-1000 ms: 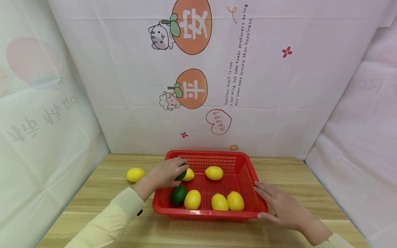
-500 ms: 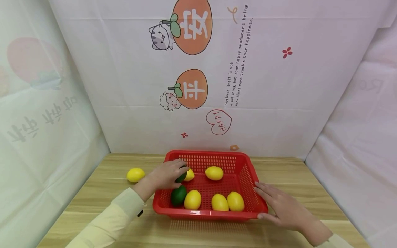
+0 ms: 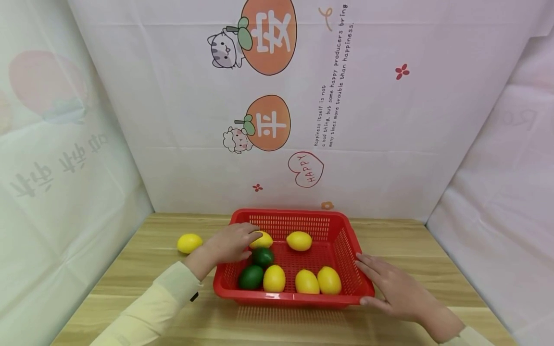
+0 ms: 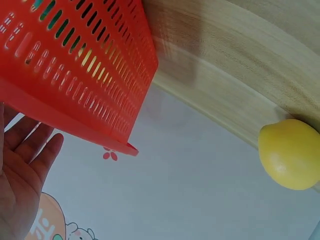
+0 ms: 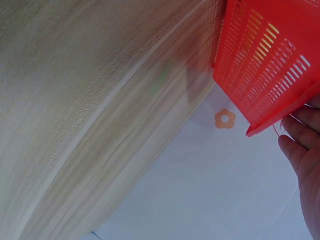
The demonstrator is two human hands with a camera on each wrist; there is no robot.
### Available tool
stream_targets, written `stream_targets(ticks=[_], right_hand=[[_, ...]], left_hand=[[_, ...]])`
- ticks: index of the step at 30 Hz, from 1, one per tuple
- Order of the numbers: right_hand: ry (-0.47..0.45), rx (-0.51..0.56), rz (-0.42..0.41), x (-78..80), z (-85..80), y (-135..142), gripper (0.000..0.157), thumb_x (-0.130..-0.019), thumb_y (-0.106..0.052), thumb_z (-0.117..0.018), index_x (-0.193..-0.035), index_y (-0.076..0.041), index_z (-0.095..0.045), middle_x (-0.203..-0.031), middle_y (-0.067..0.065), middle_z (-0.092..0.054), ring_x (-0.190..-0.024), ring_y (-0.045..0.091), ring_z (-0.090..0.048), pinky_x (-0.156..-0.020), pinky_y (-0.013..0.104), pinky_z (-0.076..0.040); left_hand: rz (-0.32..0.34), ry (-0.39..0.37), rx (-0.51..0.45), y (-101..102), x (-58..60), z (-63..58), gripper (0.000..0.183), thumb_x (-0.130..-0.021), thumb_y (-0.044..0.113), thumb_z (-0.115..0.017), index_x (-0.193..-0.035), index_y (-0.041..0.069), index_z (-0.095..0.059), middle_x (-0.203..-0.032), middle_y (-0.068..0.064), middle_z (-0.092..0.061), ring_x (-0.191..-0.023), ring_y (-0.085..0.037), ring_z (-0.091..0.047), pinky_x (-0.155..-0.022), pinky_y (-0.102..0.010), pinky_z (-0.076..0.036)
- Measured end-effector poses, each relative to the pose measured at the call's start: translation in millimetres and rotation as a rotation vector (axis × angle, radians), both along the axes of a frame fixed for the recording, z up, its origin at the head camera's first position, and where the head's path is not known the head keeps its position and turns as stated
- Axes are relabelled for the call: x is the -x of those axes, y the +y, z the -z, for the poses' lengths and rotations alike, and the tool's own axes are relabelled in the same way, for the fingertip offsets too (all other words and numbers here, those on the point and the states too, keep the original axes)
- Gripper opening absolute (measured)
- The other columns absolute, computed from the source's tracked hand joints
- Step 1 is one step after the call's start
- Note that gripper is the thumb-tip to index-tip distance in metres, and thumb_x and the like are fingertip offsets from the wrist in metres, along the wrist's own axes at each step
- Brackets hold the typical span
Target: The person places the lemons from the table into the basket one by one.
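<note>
A red plastic basket (image 3: 285, 300) stands on the wooden table. My left hand (image 3: 231, 242) reaches over its left rim, fingers loosely bent above the inside, holding nothing. Just below the fingertips lies a dark green oval fruit (image 3: 262, 258), lime or avocado, I cannot tell which. It touches a second dark green fruit (image 3: 250, 278). A yellow lemon (image 3: 261, 240) is partly hidden behind my left fingers. Other lemons in the basket are one at the back (image 3: 299, 241) and several along the front. My right hand (image 3: 391, 288) rests on the right rim with fairly straight fingers.
Outside the basket on the left, a lone lemon (image 3: 189, 243) lies on the table (image 3: 130, 274), near my left wrist. A white printed cloth (image 3: 368, 182) hangs close behind the basket, and more cloth encloses both sides.
My left hand has let go of the dark green fruit, which dropped into the basket and rolled forward. The other green fruit and its neighbouring lemon shifted slightly. My right hand stayed in place.
</note>
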State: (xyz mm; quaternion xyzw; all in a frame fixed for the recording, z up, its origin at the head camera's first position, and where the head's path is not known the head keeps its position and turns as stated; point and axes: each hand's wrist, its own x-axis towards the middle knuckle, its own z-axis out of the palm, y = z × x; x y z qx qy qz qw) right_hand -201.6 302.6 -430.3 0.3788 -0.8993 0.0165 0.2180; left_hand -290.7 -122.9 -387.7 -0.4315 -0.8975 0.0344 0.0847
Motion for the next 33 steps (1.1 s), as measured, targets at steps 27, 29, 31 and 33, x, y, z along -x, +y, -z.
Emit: stream_targets(ticks=[27,29,31,33], right_hand=[[-0.024,-0.006,0.007,-0.8,-3.2,-2.0,0.075,-0.084,-0.06,-0.065,-0.129,0.0,-0.059,-0.137,0.015,-0.054,-0.117,0.033,-0.057,-0.084,0.047,-0.056],[-0.022,-0.008,0.006,-0.7,-3.2,-2.0,0.075,-0.084,-0.06,-0.065,-0.129,0.0,-0.059,-0.137,0.015,-0.054,-0.117,0.033,-0.057,-0.084,0.047,-0.056],[-0.019,-0.008,0.005,-0.5,-3.1,-1.8,0.075,-0.084,-0.06,-0.065,-0.129,0.001,-0.059,-0.137,0.015,-0.054,-0.117,0.033,-0.056,-0.084,0.047,-0.055],[-0.017,-0.008,0.003,-0.4,-2.7,-1.6,0.075,-0.084,-0.06,-0.065,-0.129,0.001,-0.059,-0.137,0.016,-0.054,-0.117,0.033,-0.056,-0.084,0.048,-0.055]], left_hand=[[0.032,0.042,-0.036,-4.8,0.7,-5.3,0.049,-0.081,0.017,-0.08,-0.126,0.007,-0.064,-0.128,-0.01,-0.061,-0.118,-0.025,-0.056,-0.097,-0.039,-0.049],[0.028,0.041,-0.037,-4.7,0.0,-6.6,0.049,-0.081,0.017,-0.08,-0.127,0.007,-0.064,-0.128,-0.01,-0.06,-0.118,-0.024,-0.056,-0.097,-0.039,-0.049],[0.029,0.04,-0.042,-4.5,-0.8,-8.1,0.05,-0.08,0.016,-0.08,-0.126,0.007,-0.064,-0.127,-0.01,-0.061,-0.118,-0.025,-0.056,-0.096,-0.039,-0.05],[0.032,0.042,-0.046,-4.7,-1.4,-9.4,0.049,-0.08,0.016,-0.081,-0.126,0.007,-0.064,-0.127,-0.01,-0.061,-0.117,-0.025,-0.056,-0.096,-0.039,-0.05]])
